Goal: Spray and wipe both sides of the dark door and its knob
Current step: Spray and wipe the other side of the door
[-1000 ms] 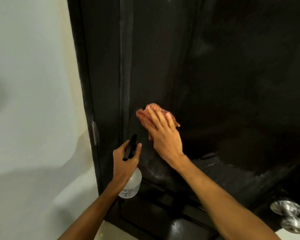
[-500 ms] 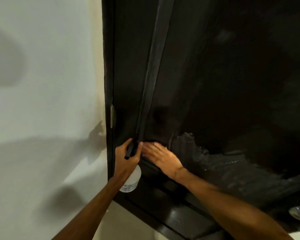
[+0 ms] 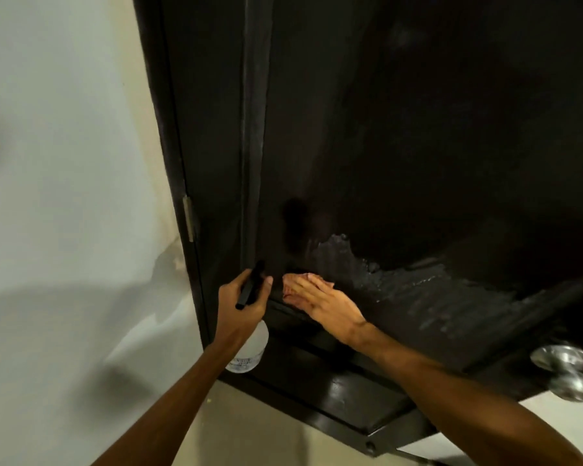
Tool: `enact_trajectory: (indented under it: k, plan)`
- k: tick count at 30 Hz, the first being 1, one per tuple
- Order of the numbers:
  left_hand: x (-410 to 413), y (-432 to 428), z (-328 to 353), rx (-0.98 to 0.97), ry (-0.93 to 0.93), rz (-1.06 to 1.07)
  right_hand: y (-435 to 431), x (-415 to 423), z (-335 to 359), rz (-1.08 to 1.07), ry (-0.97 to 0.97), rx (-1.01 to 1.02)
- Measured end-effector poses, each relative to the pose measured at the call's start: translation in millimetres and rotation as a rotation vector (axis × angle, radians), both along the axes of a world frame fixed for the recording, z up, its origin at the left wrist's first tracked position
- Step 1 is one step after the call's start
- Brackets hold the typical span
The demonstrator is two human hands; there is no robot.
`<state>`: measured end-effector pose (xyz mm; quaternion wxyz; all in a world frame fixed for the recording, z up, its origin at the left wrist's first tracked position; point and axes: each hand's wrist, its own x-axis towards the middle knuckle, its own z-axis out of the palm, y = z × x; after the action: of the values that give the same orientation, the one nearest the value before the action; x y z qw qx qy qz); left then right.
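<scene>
The dark door (image 3: 418,146) fills the upper and right part of the view, a glossy, near-black panelled slab. Low on the panel a ragged, streaky wet patch (image 3: 418,294) catches the light, greyer than the dry paint above it. At that patch's left end sits the cloth (image 3: 292,287), pinkish and bunched, pressed against the door just above a raised ledge of moulding. The right hand (image 3: 320,304) lies flat on it, fingers straight and together, pushing rather than gripping. A second ago that hand and cloth were higher up the panel; half a second ago the hand was down here with the cloth almost hidden, and now a fold peeks out past the fingertips.

Just left of it, nearly touching, the left hand (image 3: 243,304) is curled round the neck of the spray bottle (image 3: 249,348), held as before. The bottle is a rounded, translucent whitish body with small print near its base and a black trigger head (image 3: 249,284) poking up between thumb and fingers. How much liquid is inside cannot be told.

At the lower right the knob (image 3: 566,368) gleams, round polished metal, more fully in view than half a second ago. On the door's left edge is a small brass-toned hinge (image 3: 188,218), then the dark frame (image 3: 169,163) and a smooth pale wall (image 3: 64,163).
</scene>
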<state>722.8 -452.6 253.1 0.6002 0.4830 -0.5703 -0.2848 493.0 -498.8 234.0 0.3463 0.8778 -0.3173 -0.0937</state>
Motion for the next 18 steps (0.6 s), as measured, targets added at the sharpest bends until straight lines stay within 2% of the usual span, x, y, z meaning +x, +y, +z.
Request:
enact_trajectory:
  k: [2, 6, 8, 10, 12, 14, 18]
  plan:
    - [-6.7, -0.7, 1.1, 0.010, -0.008, -0.009, 9.3, -12.6, 30.4, -0.019, -0.230, -0.100]
    - [-17.8, 1.8, 1.1, -0.021, -0.016, -0.030, 25.7, -27.1, 61.7, -0.198, -0.649, -0.310]
    - [-33.4, 0.6, 2.8, -0.026, -0.016, -0.066, 33.5, -39.5, 48.2, -0.214, -0.671, -0.328]
    - [-44.3, 3.5, 2.4, -0.018, -0.030, -0.098, 43.5, -48.6, 23.6, -0.205, -0.649, -0.214]
    - [-64.0, 9.3, 9.7, -0.007, -0.020, -0.165, 60.1, -67.2, 15.5, -0.332, -0.791, -0.149]
    - [-76.8, 12.1, 15.4, -0.011, -0.019, -0.183, 72.4, -81.7, 24.8, -0.421, -1.079, -0.224]
    - [-105.2, 19.9, 18.2, 0.002, -0.042, -0.264, 91.1, -107.5, 60.9, -0.500, -1.773, -0.635]
